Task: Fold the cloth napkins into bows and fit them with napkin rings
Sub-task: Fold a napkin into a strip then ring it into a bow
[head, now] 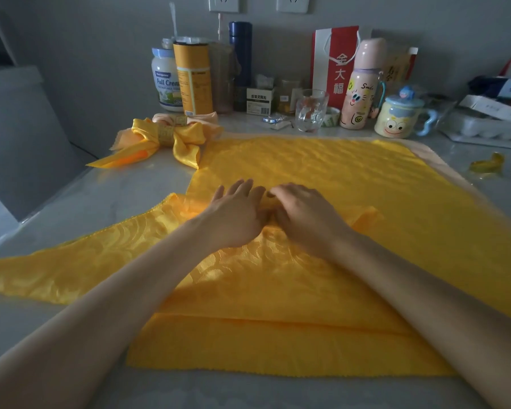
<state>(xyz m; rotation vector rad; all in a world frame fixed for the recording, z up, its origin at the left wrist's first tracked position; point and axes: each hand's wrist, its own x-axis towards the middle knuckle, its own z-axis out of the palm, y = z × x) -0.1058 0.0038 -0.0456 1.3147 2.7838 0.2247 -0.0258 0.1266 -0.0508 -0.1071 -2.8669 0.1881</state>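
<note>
A yellow patterned napkin (106, 261) lies partly folded across a larger flat yellow cloth (322, 172) on the grey table (80, 202). My left hand (236, 214) and my right hand (304, 214) meet at the napkin's middle. Their fingers pinch a gathered bunch of the fabric between them. One pointed end of the napkin reaches out to the left. At the back left rests a finished yellow bow (171, 140) held by a gold napkin ring (166, 134). A second, peach-coloured bow (195, 117) with its own ring sits just behind it.
Along the back wall stand jars and a tin (193, 78), a blue flask (240, 51), a glass cup (311, 110), a pink bottle (362, 84), a cartoon mug (398, 118) and a red bag (335, 63). A small yellow translucent item (486, 166) lies at the right.
</note>
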